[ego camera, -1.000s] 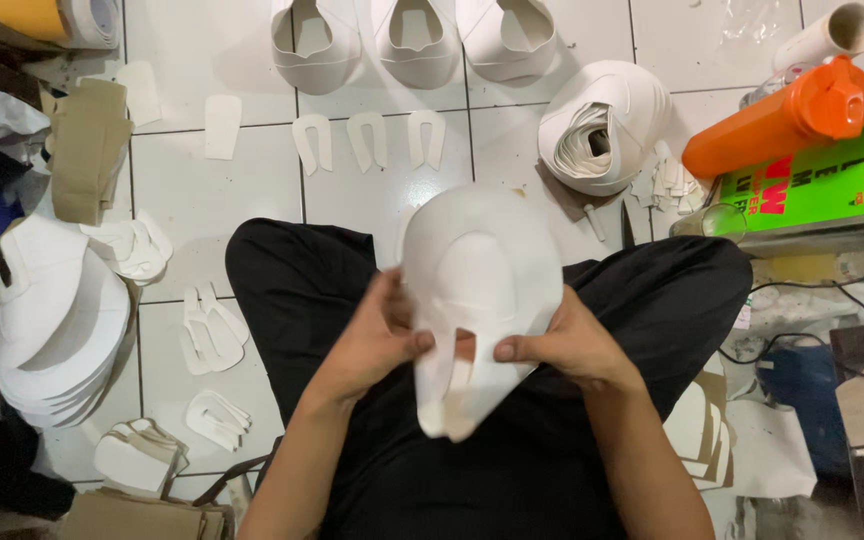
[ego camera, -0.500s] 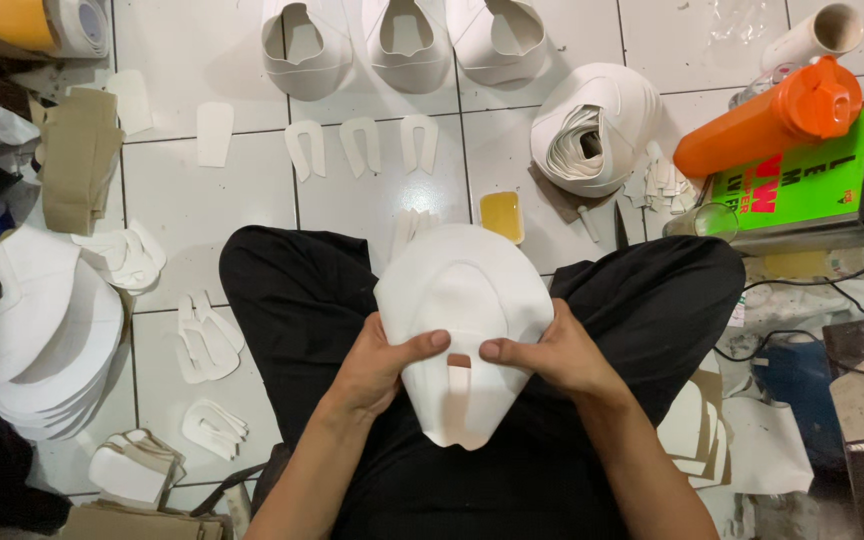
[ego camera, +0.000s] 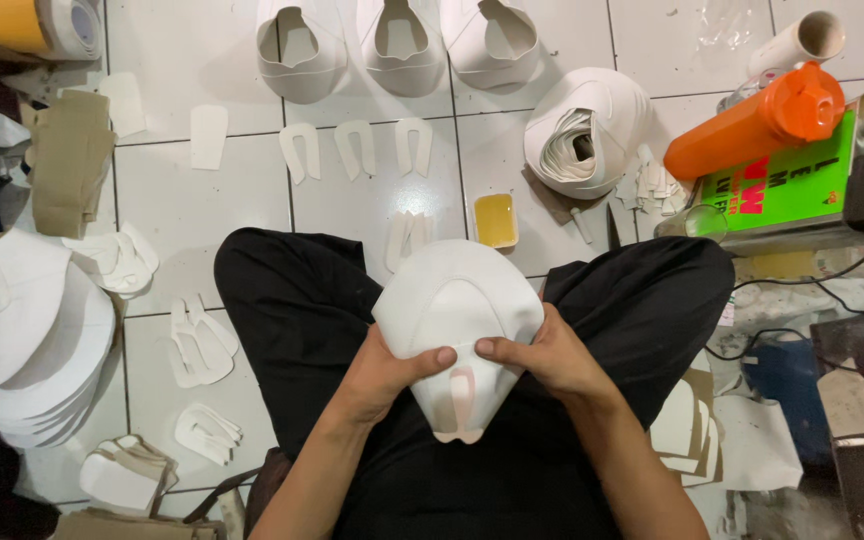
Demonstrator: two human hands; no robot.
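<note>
Both my hands hold a white curved shoe upper piece [ego camera: 457,305] over my lap, between my black-trousered legs. My left hand [ego camera: 384,372] grips its left side with the thumb pressed on the front. My right hand [ego camera: 542,358] grips the right side, its thumb meeting the left one at the middle. Below the thumbs a narrow tongue-shaped cut-out [ego camera: 460,400] shows on the piece's lower tip.
On the tiled floor lie three white uppers [ego camera: 397,40] at the top, small U-shaped pieces [ego camera: 357,148], a yellow glue dish [ego camera: 496,220], a rolled stack of uppers [ego camera: 587,135], an orange bottle [ego camera: 757,120] on a green tin [ego camera: 782,190], and a stack of white pieces [ego camera: 32,340] at left.
The white piece has been lowered from in front of me toward my lap and turned, uncovering the glue dish. My thumbs have come together on its front.
</note>
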